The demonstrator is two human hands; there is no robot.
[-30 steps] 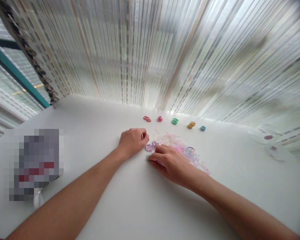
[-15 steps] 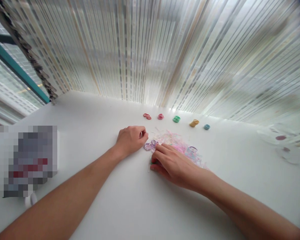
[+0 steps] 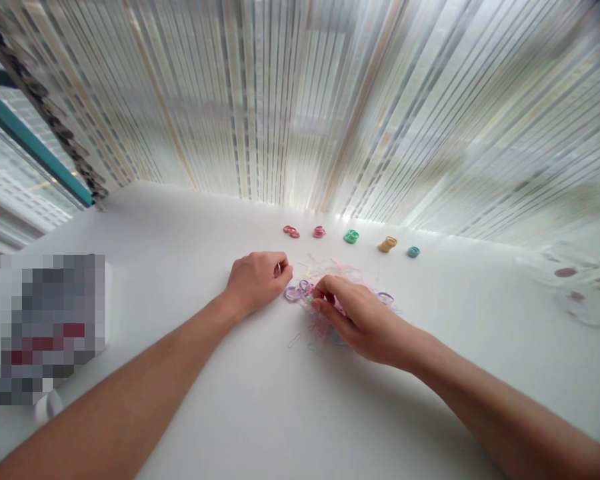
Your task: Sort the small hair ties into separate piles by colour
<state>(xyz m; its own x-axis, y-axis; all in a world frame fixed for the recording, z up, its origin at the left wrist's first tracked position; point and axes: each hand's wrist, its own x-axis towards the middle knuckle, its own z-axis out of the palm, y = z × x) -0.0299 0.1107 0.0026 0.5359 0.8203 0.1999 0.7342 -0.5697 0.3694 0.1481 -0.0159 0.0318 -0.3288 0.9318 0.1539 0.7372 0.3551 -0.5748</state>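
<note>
Right hand (image 3: pixel 364 320) over pile of small bands (image 3: pixel 320 327), left hand (image 3: pixel 255 280) curled near purple bands (image 3: pixel 293 293); cannot tell either grip. Bands probably light, stretchy; pinch one edge.

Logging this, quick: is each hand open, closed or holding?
Left hand: curled closed beside purple bands; whether holding anything can't be told.
Right hand: curled over the colourful pile; grip can't be told.
</note>
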